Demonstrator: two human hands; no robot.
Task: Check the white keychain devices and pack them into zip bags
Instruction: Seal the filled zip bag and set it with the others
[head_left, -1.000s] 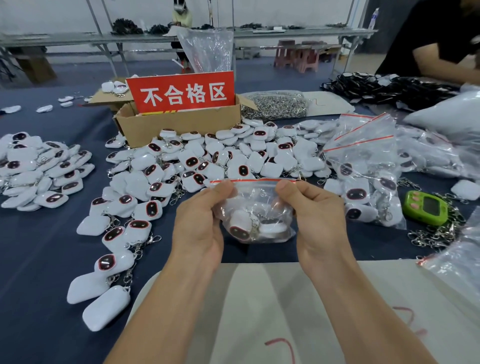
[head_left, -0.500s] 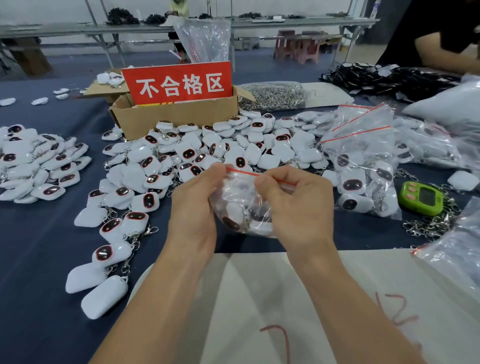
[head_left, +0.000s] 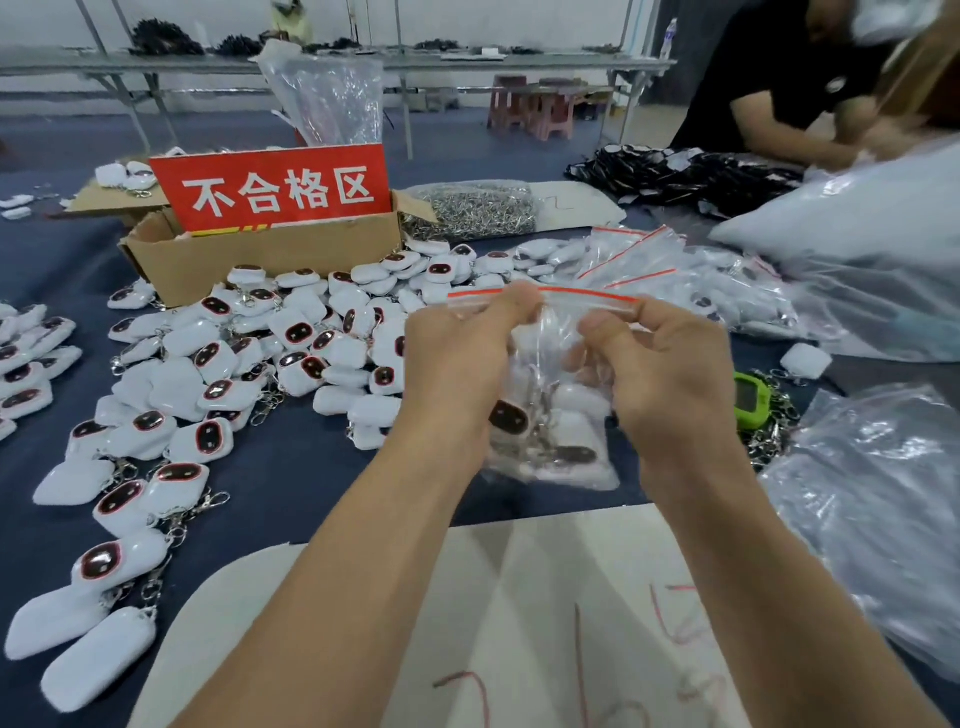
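Pinching the red seal strip (head_left: 582, 295) of a clear zip bag (head_left: 558, 364) from both sides: left grip (head_left: 457, 364) closed on it near the left end, right grip (head_left: 670, 374) closed on it toward the right end, thumb against forefinger. Holding the bag up over the dark blue surface (head_left: 291, 478), with white keychain devices (head_left: 511, 418) sunk to its bottom, blurred through the plastic and hard to count. Hiding most of a green device (head_left: 750, 400) behind the right wrist.

Left of the bag, lying loose on the surface, a pile of devices (head_left: 291, 343). Behind that, a cardboard box (head_left: 260, 254) carrying a red sign (head_left: 275, 189) reading "不合格区". To the right, filled zip bags (head_left: 727, 296), smeared by motion. Nearest, a white sheet (head_left: 519, 597) with red scrawls, unreadable. Top right, another person (head_left: 779, 88), cut off by the frame edge.

Against half a second ago: spread wider along the strip, right grip nearer its end, bag lifted higher.
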